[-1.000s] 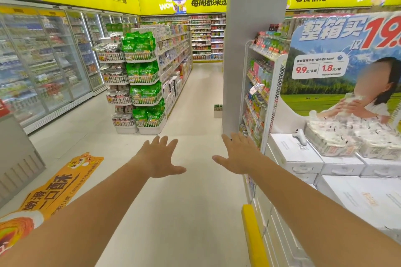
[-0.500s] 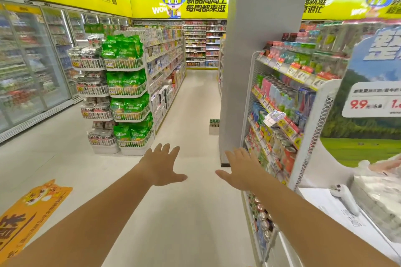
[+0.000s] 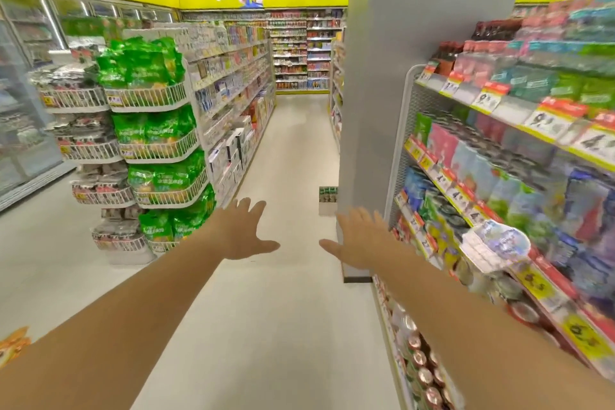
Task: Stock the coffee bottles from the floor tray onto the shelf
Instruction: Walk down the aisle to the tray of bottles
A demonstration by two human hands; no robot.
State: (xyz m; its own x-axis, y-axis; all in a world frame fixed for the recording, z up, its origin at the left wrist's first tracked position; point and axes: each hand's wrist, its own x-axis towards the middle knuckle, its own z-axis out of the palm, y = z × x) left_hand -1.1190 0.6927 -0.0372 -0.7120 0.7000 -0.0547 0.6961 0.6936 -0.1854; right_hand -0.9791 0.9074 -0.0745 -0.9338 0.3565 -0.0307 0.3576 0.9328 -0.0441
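A tray of small dark bottles (image 3: pixel 327 200) stands on the floor down the aisle, beside a grey pillar (image 3: pixel 399 76); the pillar hides part of it. My left hand (image 3: pixel 243 231) and my right hand (image 3: pixel 357 238) are stretched out in front of me at mid-height, palms down, fingers spread, holding nothing. Both hands are well short of the tray. A white shelf unit (image 3: pixel 499 176) with packets, price tags and cans runs along my right.
White wire basket racks (image 3: pixel 156 150) with green bags stand at the left of the aisle, with long shelving behind them. Glass-door fridges (image 3: pixel 20 110) line the far left wall. The pale floor (image 3: pixel 283 309) runs ahead between the racks and the pillar.
The view has moved forward along the aisle: the milk display on the right has dropped out of view, the right shelf and the floor tray are nearer. Both hands stay outstretched and spread.
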